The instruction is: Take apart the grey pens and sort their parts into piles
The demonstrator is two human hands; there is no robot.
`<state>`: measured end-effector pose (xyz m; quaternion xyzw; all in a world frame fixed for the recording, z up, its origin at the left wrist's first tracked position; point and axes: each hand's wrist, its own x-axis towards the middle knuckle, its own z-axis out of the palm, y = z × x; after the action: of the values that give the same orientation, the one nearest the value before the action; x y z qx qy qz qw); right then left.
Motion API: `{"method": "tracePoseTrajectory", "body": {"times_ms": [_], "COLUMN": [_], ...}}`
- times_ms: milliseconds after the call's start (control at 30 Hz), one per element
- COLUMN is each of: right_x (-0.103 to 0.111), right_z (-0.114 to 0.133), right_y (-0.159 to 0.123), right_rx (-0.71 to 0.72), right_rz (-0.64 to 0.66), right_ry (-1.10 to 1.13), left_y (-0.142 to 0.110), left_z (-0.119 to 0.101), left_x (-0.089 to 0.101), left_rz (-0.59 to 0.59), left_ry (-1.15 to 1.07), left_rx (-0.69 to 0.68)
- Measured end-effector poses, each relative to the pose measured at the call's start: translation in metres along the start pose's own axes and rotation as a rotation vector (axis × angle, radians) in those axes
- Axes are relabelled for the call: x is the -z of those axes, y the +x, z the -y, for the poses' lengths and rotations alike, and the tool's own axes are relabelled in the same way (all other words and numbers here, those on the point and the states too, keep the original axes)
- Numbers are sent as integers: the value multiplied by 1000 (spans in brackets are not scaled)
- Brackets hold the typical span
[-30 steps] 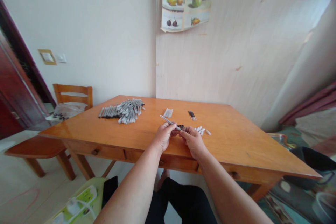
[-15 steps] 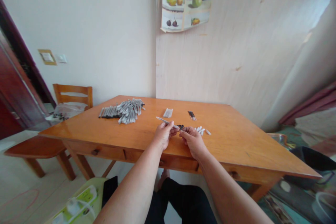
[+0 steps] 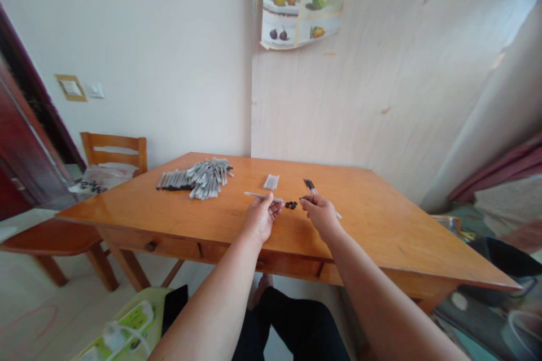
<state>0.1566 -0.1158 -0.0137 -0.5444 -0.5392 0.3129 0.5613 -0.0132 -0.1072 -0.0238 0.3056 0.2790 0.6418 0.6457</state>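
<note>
My left hand [image 3: 260, 219] is closed around a slim whitish pen barrel [image 3: 254, 195], whose pointed end sticks out to the left. My right hand [image 3: 319, 214] is in a pinch, apart from the barrel, with a tiny black pen part [image 3: 301, 198] at the fingertips. Between the hands lies a little cluster of small black pieces [image 3: 291, 205] on the wooden table [image 3: 381, 225]. Beyond the right hand are a few black-ended slim pen parts [image 3: 310, 185]. Small white pieces [image 3: 339, 215] are mostly hidden behind that hand.
A large heap of grey-white pen barrels [image 3: 208, 178] spreads over the table's left side, and a short row of whitish barrels [image 3: 271, 181] lies near the middle. A wooden chair [image 3: 114, 149] stands at the left. A green power strip [image 3: 127, 327] is below, beside my left arm.
My right hand has moved right, away from the barrel, taking a tiny black part. The black pieces on the table are now uncovered. My left hand has shifted slightly left with the barrel.
</note>
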Motion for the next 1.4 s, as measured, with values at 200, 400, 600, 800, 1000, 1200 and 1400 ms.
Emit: {"method": "tracePoseTrajectory", "body": {"times_ms": [200, 400, 600, 800, 1000, 1200, 1400], "right_x": [2, -11, -14, -13, -14, -16, -21], "right_z": [-6, 2, 1, -2, 0, 0, 5], "right_y": [26, 29, 29, 28, 25, 16, 3], "right_rx": [142, 101, 114, 110, 210, 266, 290], "right_rz": [53, 124, 192, 153, 103, 92, 193], "right_ry": [-647, -902, -936, -935, -738, -575, -752], "left_y": [-4, -2, -1, -1, -2, -1, -1], "left_z": [-1, 1, 2, 2, 2, 2, 1], "left_x": [-3, -3, -2, -3, -3, -4, -3], "left_rz": [0, -13, -10, -14, -29, -39, -55], "left_ry": [2, 18, 14, 17, 21, 13, -20], "left_rx": [-5, -7, -8, -17, -26, -18, -37]}}
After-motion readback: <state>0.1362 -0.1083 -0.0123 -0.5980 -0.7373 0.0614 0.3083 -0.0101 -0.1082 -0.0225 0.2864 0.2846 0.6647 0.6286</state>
